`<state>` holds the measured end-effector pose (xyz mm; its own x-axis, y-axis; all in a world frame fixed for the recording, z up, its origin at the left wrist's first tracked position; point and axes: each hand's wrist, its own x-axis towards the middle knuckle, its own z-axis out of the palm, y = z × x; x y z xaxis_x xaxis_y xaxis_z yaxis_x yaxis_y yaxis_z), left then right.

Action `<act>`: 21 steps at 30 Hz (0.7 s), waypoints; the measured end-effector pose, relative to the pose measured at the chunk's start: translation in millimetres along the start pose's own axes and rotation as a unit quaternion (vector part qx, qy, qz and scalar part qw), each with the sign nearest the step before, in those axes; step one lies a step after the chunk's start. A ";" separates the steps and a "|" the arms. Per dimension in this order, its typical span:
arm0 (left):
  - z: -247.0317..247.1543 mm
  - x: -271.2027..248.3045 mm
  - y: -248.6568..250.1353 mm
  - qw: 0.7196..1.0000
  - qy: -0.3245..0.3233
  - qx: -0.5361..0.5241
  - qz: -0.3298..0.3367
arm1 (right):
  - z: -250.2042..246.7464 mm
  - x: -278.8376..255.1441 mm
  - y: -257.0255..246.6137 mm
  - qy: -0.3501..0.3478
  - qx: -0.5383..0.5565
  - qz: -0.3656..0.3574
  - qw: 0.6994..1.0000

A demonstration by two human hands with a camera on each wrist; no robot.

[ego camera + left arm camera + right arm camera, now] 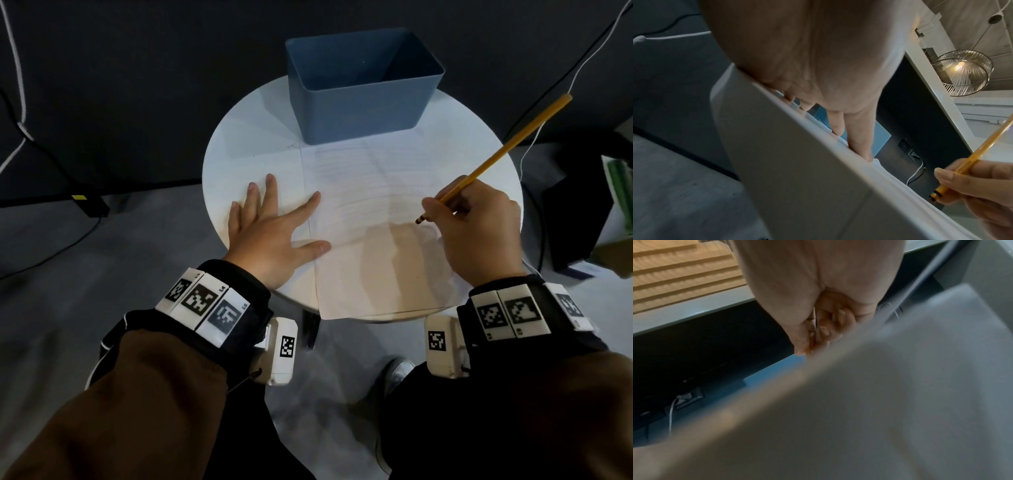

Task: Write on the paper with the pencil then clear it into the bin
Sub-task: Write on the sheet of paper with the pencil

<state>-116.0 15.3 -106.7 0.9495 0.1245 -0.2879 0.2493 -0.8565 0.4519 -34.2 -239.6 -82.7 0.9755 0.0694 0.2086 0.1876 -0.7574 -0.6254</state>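
A white lined sheet of paper lies flat on the round white table, in front of the blue bin. My left hand lies flat with spread fingers on the table, its thumb and forefinger pressing the paper's left edge. My right hand grips a yellow pencil in a writing hold, tip down just over the paper's right part. The left wrist view shows the pencil between curled fingers and the table rim. The bin's inside looks empty.
Cables run over the dark floor at the left. A dark box and a green-and-white package stand at the right of the table. My shoe is below the table's near edge. A lit wire lamp hangs overhead.
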 end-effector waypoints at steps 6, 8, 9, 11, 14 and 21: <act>-2.4 -1.0 6.6 0.998 0.041 -0.049 0.009 | -3.0 -1.8 0.7 0.006 0.034 0.028 0.999; -2.3 0.6 11.2 0.989 0.098 -0.103 0.029 | -2.9 -3.2 0.9 0.008 0.041 0.026 0.999; -1.7 1.5 13.4 0.983 0.121 -0.134 0.043 | -3.0 -3.5 1.1 0.014 0.048 0.023 0.998; 0.9 2.9 17.0 0.974 0.137 -0.168 0.067 | -4.6 -3.8 1.7 0.033 0.072 0.019 0.997; 5.9 4.6 18.5 0.985 0.102 -0.110 0.083 | -8.2 -4.0 4.1 0.052 0.111 0.023 0.992; 9.0 9.0 21.4 0.983 0.115 -0.103 0.095 | -10.5 -1.3 15.8 0.064 0.211 0.065 0.973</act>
<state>-103.8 -6.4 -107.3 0.9948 0.1018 0.0065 0.0733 -0.7580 0.6481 -33.8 -258.5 -84.9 0.9769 -0.1122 0.1819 0.1196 -0.4183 -0.9004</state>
